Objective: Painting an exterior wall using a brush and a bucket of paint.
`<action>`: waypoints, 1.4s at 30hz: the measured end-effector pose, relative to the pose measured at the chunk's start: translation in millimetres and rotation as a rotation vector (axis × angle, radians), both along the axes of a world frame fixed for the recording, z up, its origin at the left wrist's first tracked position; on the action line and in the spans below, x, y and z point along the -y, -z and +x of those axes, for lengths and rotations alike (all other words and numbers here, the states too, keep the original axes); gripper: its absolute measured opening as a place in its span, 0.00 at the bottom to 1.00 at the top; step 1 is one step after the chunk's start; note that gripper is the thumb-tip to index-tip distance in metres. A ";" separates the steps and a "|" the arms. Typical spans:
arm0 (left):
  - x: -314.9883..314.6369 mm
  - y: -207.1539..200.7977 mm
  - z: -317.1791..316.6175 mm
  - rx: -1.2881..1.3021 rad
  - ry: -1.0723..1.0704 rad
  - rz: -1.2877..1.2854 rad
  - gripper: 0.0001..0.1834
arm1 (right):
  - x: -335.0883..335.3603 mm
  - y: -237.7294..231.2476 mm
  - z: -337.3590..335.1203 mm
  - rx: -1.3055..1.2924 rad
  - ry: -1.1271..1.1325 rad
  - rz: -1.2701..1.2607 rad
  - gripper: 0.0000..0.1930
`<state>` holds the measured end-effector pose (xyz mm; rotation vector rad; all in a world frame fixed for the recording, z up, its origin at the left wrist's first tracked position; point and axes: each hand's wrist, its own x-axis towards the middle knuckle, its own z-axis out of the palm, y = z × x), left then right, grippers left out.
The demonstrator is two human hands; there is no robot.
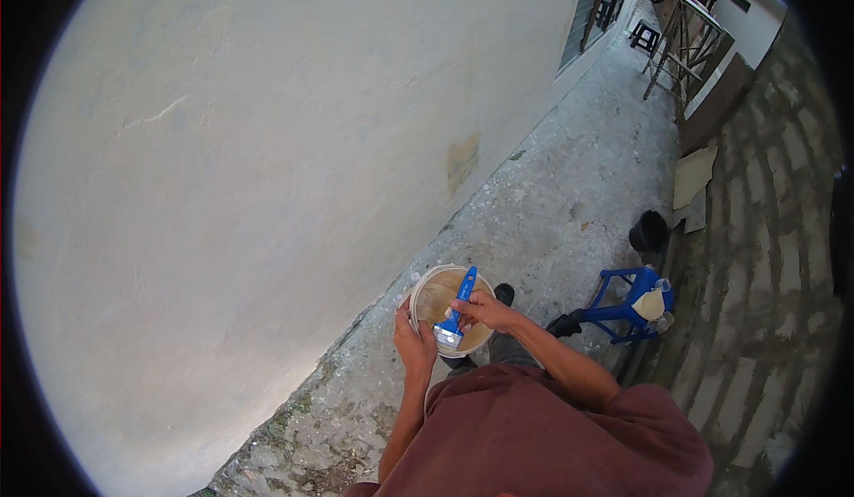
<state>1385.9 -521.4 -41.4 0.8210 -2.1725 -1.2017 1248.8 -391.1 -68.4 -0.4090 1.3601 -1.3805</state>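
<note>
A round whitish bucket (431, 289) is held in front of my body, its inside pale brown. My left hand (414, 340) grips the bucket's left rim, the fingers wrapped round its side. Over the bucket's opening, my right hand (480, 310) holds a paintbrush (467, 285) with a blue handle. The brush slants down to the left, its metal band toward the bucket's near rim. The bristles are hard to make out, as is how much the bucket contains.
A pale painted wall (294, 141) fills the left. On the concrete path (569, 194) stand a blue stool (614, 308) with containers on it and a black bucket (648, 232). A brick wall (747, 292) borders the right. Farther off are a wooden trestle (680, 48) and a black stool (644, 36).
</note>
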 end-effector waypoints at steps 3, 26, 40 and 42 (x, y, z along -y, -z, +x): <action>-0.5 0.9 -1.8 -0.064 -0.011 -0.030 0.17 | -0.5 -2.4 2.6 0.021 0.030 0.007 0.22; 0.3 -6.9 3.3 -0.059 0.054 0.034 0.14 | -7.7 -31.6 -13.7 -0.131 -0.026 0.076 0.22; -7.3 -1.7 -2.0 -0.054 0.039 0.008 0.11 | -12.8 -37.6 -6.8 -0.332 0.364 0.034 0.16; -8.2 -6.5 -6.4 -0.062 0.050 -0.033 0.12 | -12.7 -35.6 -8.9 -0.503 0.344 0.006 0.17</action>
